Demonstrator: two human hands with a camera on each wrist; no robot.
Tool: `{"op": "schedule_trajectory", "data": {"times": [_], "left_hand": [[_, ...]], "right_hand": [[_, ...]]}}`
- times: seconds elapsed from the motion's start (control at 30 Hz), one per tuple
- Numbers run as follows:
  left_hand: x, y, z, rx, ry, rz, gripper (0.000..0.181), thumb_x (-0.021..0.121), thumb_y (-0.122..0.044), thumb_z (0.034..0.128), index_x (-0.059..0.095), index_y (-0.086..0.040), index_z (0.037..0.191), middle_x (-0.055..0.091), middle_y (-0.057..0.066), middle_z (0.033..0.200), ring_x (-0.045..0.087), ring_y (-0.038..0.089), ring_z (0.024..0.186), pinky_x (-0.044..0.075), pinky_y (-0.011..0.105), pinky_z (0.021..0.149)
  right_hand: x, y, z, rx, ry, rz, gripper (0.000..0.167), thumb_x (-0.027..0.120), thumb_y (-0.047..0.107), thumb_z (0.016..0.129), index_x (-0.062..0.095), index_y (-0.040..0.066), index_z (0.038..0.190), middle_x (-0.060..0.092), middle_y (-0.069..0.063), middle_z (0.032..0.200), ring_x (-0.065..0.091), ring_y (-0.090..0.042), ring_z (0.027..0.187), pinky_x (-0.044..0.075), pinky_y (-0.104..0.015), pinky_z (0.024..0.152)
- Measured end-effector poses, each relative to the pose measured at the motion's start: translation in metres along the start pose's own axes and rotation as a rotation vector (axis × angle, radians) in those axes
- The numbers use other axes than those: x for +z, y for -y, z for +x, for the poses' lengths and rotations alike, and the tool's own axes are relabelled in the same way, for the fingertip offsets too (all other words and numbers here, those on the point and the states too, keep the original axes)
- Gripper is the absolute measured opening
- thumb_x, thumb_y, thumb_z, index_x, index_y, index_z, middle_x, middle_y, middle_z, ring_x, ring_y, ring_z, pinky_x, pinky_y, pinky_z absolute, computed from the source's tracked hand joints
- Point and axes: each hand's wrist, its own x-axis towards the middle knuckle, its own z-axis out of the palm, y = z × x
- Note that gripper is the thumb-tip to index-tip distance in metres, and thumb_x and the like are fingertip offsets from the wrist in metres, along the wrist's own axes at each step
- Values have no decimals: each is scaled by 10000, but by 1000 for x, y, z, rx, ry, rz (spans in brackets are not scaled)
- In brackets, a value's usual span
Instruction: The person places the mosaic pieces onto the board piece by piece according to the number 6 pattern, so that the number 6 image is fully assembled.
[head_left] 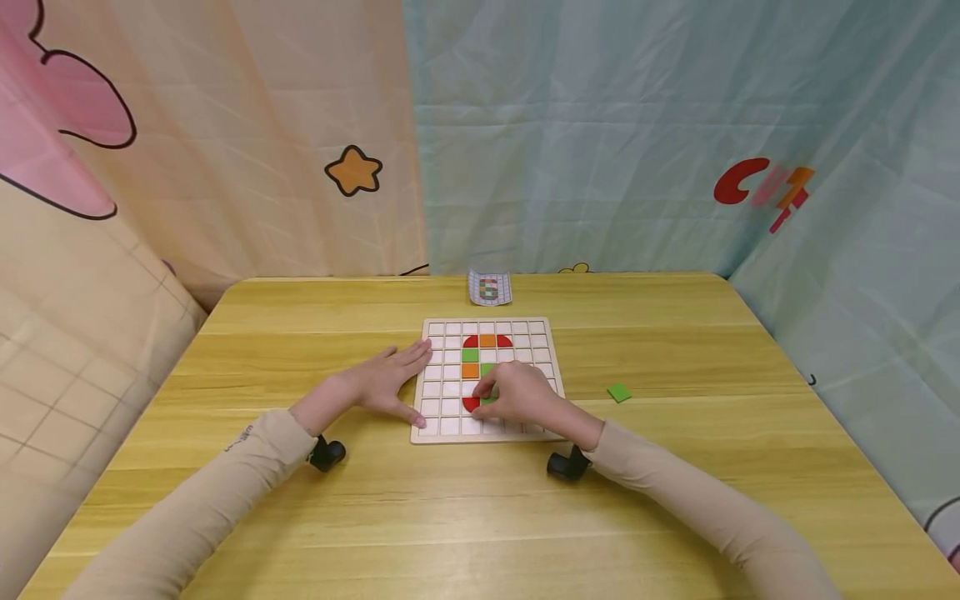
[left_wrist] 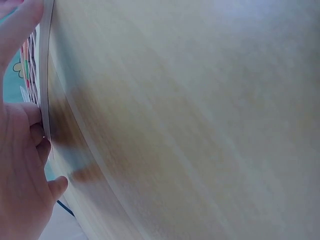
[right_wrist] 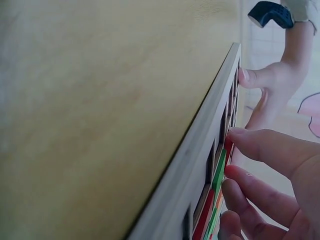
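A white grid board (head_left: 442,408) with a pale wooden frame lies on the table. Red, orange and green tiles fill some of its cells, among them a green tile (head_left: 470,355) and an orange tile (head_left: 470,371). My left hand (head_left: 386,383) rests at the board's left side, fingers spread, thumb near the lower left corner. With thumb and index finger, my right hand (head_left: 519,393) pinches a red rounded tile (head_left: 470,404) in a lower cell; in the right wrist view this red tile (right_wrist: 228,145) sits between the fingertips. The right hand hides several cells behind it.
Right of the board lies a loose green square tile (head_left: 619,392). A small paper card (head_left: 490,288) with a coloured grid pattern lies near the table's back edge. Printed curtains (head_left: 600,150) hang behind the wooden table (head_left: 315,533).
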Motion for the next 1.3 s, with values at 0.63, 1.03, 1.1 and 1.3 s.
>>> {"op": "schedule_trajectory", "data": {"times": [0.63, 1.03, 1.1, 1.3], "left_hand": [[1, 1, 1, 5, -4, 0, 1183, 621, -718, 755, 64, -34, 1543, -32, 120, 1628, 11, 278, 1509, 66, 547, 1206], [1, -1, -1, -1, 2, -8, 1181, 621, -717, 756, 65, -34, 1543, -31, 119, 1628, 3, 273, 1510, 63, 545, 1207], [0, -1, -1, -2, 2, -11, 1182, 626, -712, 755, 64, -33, 1543, -35, 121, 1628, 4, 273, 1510, 61, 546, 1206], [0, 0, -2, 0, -5, -19, 1181, 636, -702, 756, 68, -28, 1541, -34, 123, 1628, 10, 279, 1509, 56, 550, 1205]], "right_hand": [[0, 1, 0, -8, -16, 13, 237, 826, 353, 739, 775, 178, 890, 725, 82, 820, 579, -21, 716, 473, -214, 607], [-6, -6, -1, 1, -33, 47, 130, 792, 295, 774, 760, 216, 871, 676, 110, 767, 549, -50, 657, 435, -216, 548], [-7, -11, -3, -9, -48, 59, 99, 774, 269, 790, 761, 217, 873, 682, 108, 776, 564, -56, 669, 440, -221, 561], [-13, -26, -7, -66, -87, 36, 102, 752, 241, 822, 764, 207, 918, 704, 85, 874, 546, -57, 669, 435, -208, 598]]}}
